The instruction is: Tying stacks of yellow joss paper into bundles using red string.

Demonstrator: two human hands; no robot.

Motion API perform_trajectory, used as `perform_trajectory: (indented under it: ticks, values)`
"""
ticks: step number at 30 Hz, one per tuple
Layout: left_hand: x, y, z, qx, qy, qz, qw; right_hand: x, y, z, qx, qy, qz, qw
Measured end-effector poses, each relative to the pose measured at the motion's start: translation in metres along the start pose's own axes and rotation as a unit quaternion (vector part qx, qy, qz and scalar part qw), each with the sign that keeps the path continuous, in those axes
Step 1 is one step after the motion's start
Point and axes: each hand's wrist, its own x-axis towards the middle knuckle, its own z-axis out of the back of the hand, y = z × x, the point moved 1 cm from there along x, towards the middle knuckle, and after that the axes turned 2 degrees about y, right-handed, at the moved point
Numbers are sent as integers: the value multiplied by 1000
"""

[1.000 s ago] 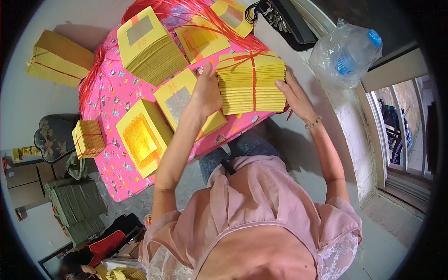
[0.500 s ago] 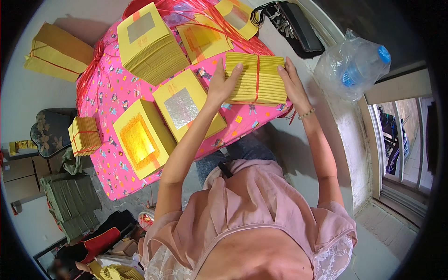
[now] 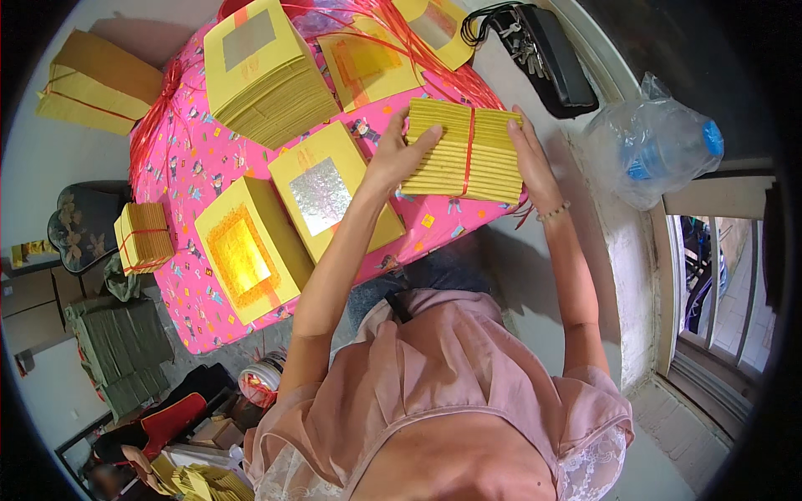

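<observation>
One yellow rectangular block of stacked, folded paper (image 3: 447, 163), tied with a narrow red band (image 3: 469, 159), sits at the right end of the pink printed tablecloth (image 3: 188, 305). The left hand (image 3: 397, 159) grips its left end, thumb spread over the face; the right hand (image 3: 536, 171) grips its right end, fingers extended.

Bright glare on gold foil (image 3: 247, 260), dark curved fisheye edges.
</observation>
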Motion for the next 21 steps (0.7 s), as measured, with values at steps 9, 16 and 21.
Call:
perform_trajectory:
  ticks: [9, 16, 21]
  values:
    - [33, -2, 6, -55, -36, 15, 998, 8, 0, -2, 15, 26, 10, 1000]
    - [38, -3, 7, -66, -26, 70, 995, 23, 6, -2, 106, 74, 20, 991]
    - [37, -3, 5, -15, -44, 41, 998, 19, 13, -9, 173, 71, -23, 982]
